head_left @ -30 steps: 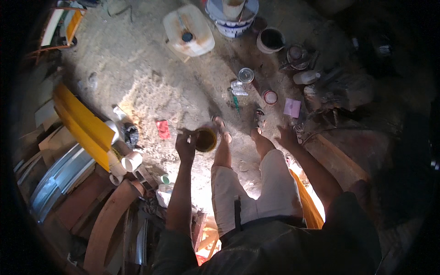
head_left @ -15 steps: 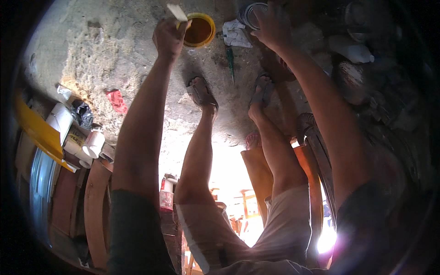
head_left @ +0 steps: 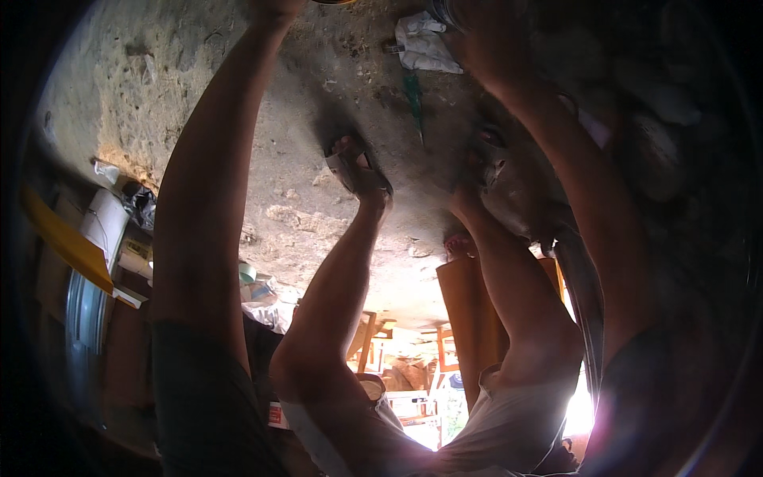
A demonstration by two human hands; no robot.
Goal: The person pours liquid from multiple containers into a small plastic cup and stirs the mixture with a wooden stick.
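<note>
My left hand (head_left: 276,8) is cut off by the top edge; only its wrist end shows, so its fingers and anything in them are hidden. Just right of it, a sliver of a yellow-rimmed tub (head_left: 332,1) shows at the edge. At the upper right, my right hand (head_left: 486,49) lies in shadow against the side of a round metal can (head_left: 442,9), its fingers seeming curled round it. Left of that hand lies a crumpled white cloth or paper (head_left: 425,46). A green pointed tool (head_left: 414,102) sticks out below the cloth on the floor.
My sandalled feet (head_left: 354,167) stand apart on rough, stained ground. Another person's foot (head_left: 458,245) shows behind, near a brown board (head_left: 469,318). Containers, pale tubes and a yellow strip (head_left: 67,234) crowd the left. Wooden furniture frames stand in bright light behind me.
The view has shifted, so the tub and my left hand have slid up mostly out of view, with the pale flat piece it held. My right hand stays by the can.
</note>
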